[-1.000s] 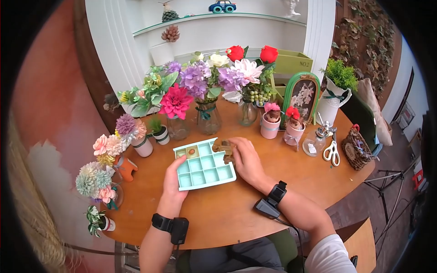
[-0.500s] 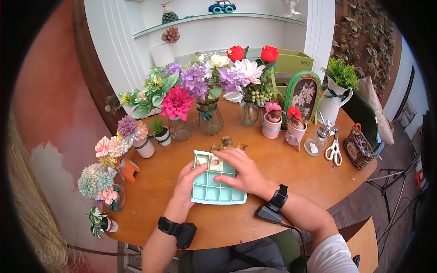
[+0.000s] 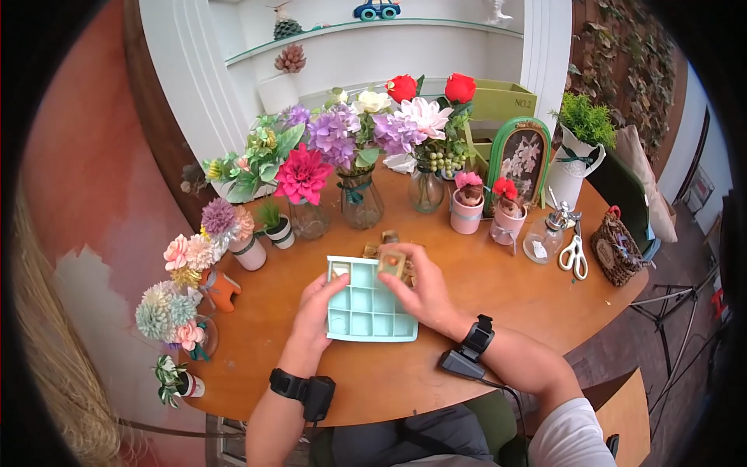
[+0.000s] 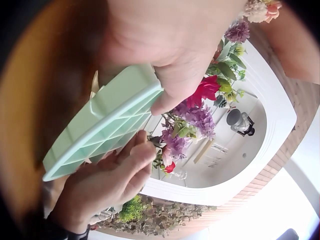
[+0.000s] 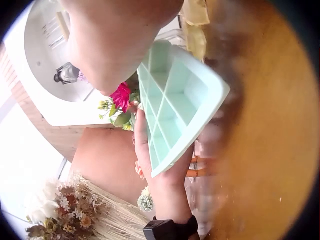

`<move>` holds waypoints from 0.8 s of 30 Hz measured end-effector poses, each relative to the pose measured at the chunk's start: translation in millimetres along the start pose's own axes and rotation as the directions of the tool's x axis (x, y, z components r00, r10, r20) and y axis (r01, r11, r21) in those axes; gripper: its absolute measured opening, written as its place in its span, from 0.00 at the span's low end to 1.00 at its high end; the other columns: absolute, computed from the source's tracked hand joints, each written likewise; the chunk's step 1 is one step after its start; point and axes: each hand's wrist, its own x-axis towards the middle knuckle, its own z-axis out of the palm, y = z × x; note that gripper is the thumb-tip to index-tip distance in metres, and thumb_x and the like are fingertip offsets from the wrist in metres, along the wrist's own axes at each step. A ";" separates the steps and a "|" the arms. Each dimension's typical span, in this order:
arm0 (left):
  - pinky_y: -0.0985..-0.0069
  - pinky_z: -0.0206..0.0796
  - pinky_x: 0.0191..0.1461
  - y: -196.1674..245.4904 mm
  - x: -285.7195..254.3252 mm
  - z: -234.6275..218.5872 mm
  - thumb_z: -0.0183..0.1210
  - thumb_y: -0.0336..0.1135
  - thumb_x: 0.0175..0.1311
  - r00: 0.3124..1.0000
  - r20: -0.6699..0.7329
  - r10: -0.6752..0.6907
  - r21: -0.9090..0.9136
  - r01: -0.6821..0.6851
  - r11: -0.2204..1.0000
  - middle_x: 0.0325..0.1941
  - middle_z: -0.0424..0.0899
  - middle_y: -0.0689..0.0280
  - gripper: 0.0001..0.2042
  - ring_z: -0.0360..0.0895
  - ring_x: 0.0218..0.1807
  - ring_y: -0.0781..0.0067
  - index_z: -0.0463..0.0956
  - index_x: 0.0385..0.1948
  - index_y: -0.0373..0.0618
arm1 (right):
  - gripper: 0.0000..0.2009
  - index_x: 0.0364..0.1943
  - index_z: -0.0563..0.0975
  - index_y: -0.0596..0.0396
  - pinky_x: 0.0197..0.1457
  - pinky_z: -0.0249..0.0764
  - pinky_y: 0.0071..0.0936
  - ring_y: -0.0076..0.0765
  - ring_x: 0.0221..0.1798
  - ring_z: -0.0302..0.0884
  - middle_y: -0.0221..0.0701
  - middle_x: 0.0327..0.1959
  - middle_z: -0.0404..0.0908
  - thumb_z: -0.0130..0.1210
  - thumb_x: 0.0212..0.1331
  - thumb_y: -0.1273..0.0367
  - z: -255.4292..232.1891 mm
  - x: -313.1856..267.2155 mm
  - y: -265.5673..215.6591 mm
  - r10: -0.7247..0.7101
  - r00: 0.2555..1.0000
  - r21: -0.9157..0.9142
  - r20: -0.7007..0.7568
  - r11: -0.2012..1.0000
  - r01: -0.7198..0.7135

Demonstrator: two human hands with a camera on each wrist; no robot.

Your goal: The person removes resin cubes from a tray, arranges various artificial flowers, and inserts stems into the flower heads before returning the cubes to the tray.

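Observation:
My left hand (image 3: 313, 310) grips the left side of a mint-green ice cube tray (image 3: 373, 338), its thumb over the rim. A pale, yellowish block (image 3: 340, 269) sits in the far-left corner compartment, partly covered by the thumb. Over the tray's far-right part, my right hand (image 3: 429, 294) pinches a translucent amber cube (image 3: 391, 263) with a small reddish-brown thing inside. The other visible compartments hold nothing. In the left wrist view the tray (image 4: 102, 122) is tilted, and the right hand (image 4: 112, 182) reaches in at its far side.
More amber cubes (image 3: 389, 236) lie on the wooden table (image 3: 498, 319) just behind the tray. Glass vases of flowers (image 3: 362, 206), pink pots (image 3: 467, 214), a glass spray bottle (image 3: 542, 240), white scissors (image 3: 574, 259) and a wicker basket (image 3: 617, 253) line the table's back and right.
The tray has moved right and nearer the body. The right hand has come from the loose cubes on the table to the tray and lifted an amber cube from its far row.

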 end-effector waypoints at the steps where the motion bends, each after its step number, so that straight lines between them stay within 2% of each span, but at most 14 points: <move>1: 0.72 0.76 0.50 2.2 0.5 -3.0 0.58 0.35 0.69 0.999 -0.041 0.019 -0.012 -0.019 1.000 0.48 0.83 0.61 0.15 0.82 0.46 0.71 0.74 0.52 0.37 | 0.21 0.52 0.72 0.60 0.53 0.74 0.41 0.53 0.50 0.78 0.44 0.48 0.79 0.64 0.60 0.63 -0.3 0.2 -0.8 0.107 0.988 0.065 -0.109 0.993 -0.100; 2: 0.72 0.76 0.50 5.1 2.3 -6.9 0.58 0.35 0.69 0.999 -0.038 0.020 -0.009 -0.020 1.000 0.48 0.83 0.61 0.15 0.82 0.46 0.71 0.74 0.52 0.37 | 0.21 0.52 0.72 0.60 0.53 0.74 0.41 0.53 0.50 0.78 0.44 0.48 0.79 0.64 0.60 0.63 -4.7 3.2 0.5 0.105 0.988 0.064 -0.113 0.993 -0.098; 4: 0.72 0.75 0.52 10.2 7.5 -18.9 0.58 0.35 0.69 0.985 -0.160 0.069 -0.072 -0.081 0.994 0.48 0.83 0.60 0.15 0.82 0.47 0.69 0.74 0.52 0.37 | 0.21 0.51 0.71 0.61 0.52 0.74 0.41 0.55 0.49 0.77 0.45 0.46 0.78 0.64 0.60 0.65 -22.5 14.8 6.9 0.081 0.982 -0.167 -0.171 0.980 -0.110; 6: 0.70 0.74 0.55 9.8 14.0 -33.8 0.58 0.37 0.70 0.983 -0.160 0.088 -0.100 -0.104 0.989 0.50 0.82 0.59 0.16 0.81 0.50 0.67 0.73 0.53 0.37 | 0.21 0.51 0.72 0.62 0.53 0.73 0.42 0.55 0.51 0.75 0.45 0.44 0.77 0.65 0.56 0.67 -37.1 23.2 28.1 0.029 0.986 -0.366 -0.166 0.926 -0.089; 8: 0.67 0.73 0.57 10.9 17.8 -43.1 0.57 0.38 0.71 0.971 -0.214 0.108 -0.193 -0.150 0.970 0.52 0.81 0.59 0.17 0.80 0.53 0.66 0.73 0.54 0.37 | 0.24 0.52 0.72 0.62 0.56 0.72 0.44 0.56 0.53 0.74 0.47 0.44 0.77 0.66 0.54 0.66 -53.5 21.4 46.4 0.145 0.985 -0.545 -0.096 0.820 -0.174; 9: 0.62 0.70 0.63 11.8 20.2 -48.8 0.53 0.39 0.73 0.974 -0.203 0.101 -0.179 -0.138 0.974 0.60 0.78 0.58 0.19 0.77 0.59 0.61 0.69 0.59 0.39 | 0.24 0.52 0.72 0.62 0.56 0.72 0.44 0.56 0.53 0.74 0.47 0.44 0.77 0.66 0.54 0.66 -60.2 20.8 50.8 0.142 0.985 -0.543 -0.101 0.821 -0.174; 11: 0.62 0.70 0.64 10.4 23.8 -56.1 0.53 0.39 0.73 0.973 -0.210 0.095 -0.190 -0.136 0.972 0.60 0.78 0.58 0.19 0.77 0.59 0.61 0.69 0.60 0.39 | 0.23 0.49 0.75 0.63 0.58 0.72 0.44 0.58 0.53 0.74 0.51 0.46 0.78 0.66 0.52 0.63 -70.3 21.1 56.7 0.373 0.925 -0.699 -0.069 0.644 -0.311; 12: 0.62 0.69 0.64 10.6 24.6 -57.5 0.53 0.39 0.73 0.972 -0.218 0.086 -0.206 -0.132 0.970 0.61 0.77 0.57 0.19 0.77 0.60 0.60 0.69 0.60 0.39 | 0.23 0.49 0.75 0.63 0.58 0.72 0.44 0.58 0.53 0.74 0.51 0.46 0.78 0.66 0.52 0.63 -73.5 21.5 59.6 0.366 0.928 -0.699 -0.069 0.646 -0.307; 14: 0.62 0.69 0.65 9.8 26.6 -60.6 0.53 0.38 0.73 0.976 -0.202 0.083 -0.208 -0.126 0.970 0.61 0.77 0.57 0.19 0.76 0.60 0.60 0.69 0.60 0.39 | 0.23 0.45 0.78 0.66 0.59 0.72 0.43 0.58 0.53 0.75 0.53 0.46 0.79 0.66 0.52 0.59 -79.5 22.2 64.9 0.535 0.837 -0.700 0.112 0.640 -0.316; 16: 0.62 0.69 0.65 10.3 25.5 -58.6 0.53 0.38 0.73 0.979 -0.188 0.076 -0.211 -0.116 0.971 0.61 0.77 0.57 0.19 0.76 0.61 0.60 0.69 0.60 0.39 | 0.24 0.44 0.80 0.66 0.60 0.72 0.43 0.56 0.54 0.75 0.54 0.47 0.79 0.64 0.56 0.55 -78.2 22.7 72.8 0.490 0.850 -0.652 0.194 0.712 -0.261; 18: 0.62 0.68 0.66 10.6 24.1 -54.4 0.53 0.37 0.73 0.980 -0.187 0.065 -0.247 -0.111 0.963 0.62 0.77 0.58 0.19 0.75 0.62 0.60 0.68 0.61 0.39 | 0.26 0.47 0.80 0.66 0.59 0.72 0.43 0.56 0.53 0.76 0.54 0.46 0.79 0.61 0.61 0.52 -69.8 23.4 79.9 0.545 0.836 -0.346 0.069 0.799 -0.492; 22: 0.64 0.68 0.65 6.5 23.7 -48.4 0.54 0.37 0.73 0.987 -0.102 0.121 -0.159 -0.136 0.978 0.60 0.78 0.60 0.19 0.76 0.60 0.63 0.69 0.60 0.40 | 0.26 0.51 0.77 0.67 0.50 0.77 0.33 0.40 0.45 0.82 0.43 0.41 0.83 0.53 0.69 0.52 -62.9 29.9 58.5 0.328 0.944 -0.452 -0.027 0.839 -0.304; 23: 0.65 0.69 0.64 4.3 20.2 -38.6 0.55 0.36 0.72 0.985 -0.093 0.143 -0.128 -0.154 0.980 0.59 0.78 0.61 0.18 0.76 0.59 0.65 0.69 0.59 0.40 | 0.26 0.51 0.77 0.66 0.50 0.76 0.31 0.36 0.44 0.81 0.40 0.42 0.83 0.54 0.68 0.52 -59.9 32.7 39.0 0.426 0.904 -0.161 0.034 0.895 -0.416; 24: 0.67 0.69 0.63 2.3 16.1 -27.3 0.55 0.36 0.72 0.983 -0.083 0.164 -0.097 -0.172 0.980 0.57 0.78 0.62 0.17 0.76 0.58 0.67 0.70 0.58 0.41 | 0.26 0.51 0.77 0.65 0.50 0.76 0.30 0.33 0.44 0.79 0.38 0.44 0.82 0.55 0.68 0.51 -54.6 34.9 26.7 0.500 0.857 0.135 0.125 0.847 -0.514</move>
